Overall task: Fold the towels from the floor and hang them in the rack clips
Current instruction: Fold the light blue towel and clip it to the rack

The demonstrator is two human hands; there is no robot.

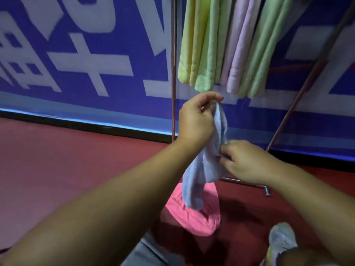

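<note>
- Mid-fold, I'd say: left hand (196, 120) pinches the top of the blue towel (206, 160), mid-frame.
- Right hand (247, 162) grips its side edge.
- Pink towel (196, 214) waits on the floor below.
- Next: square the fold, then lift to the rack (173, 64) clips, out of view above.

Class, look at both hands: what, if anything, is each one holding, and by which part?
Both hold one light blue towel. The left hand pinches its top end; the right hand pinches an edge partway down. The rest hangs loose.

blue towel (203, 169): limp, held midair | pink towel (194, 212): crumpled, floor | hung towels (230, 45): folded
</note>
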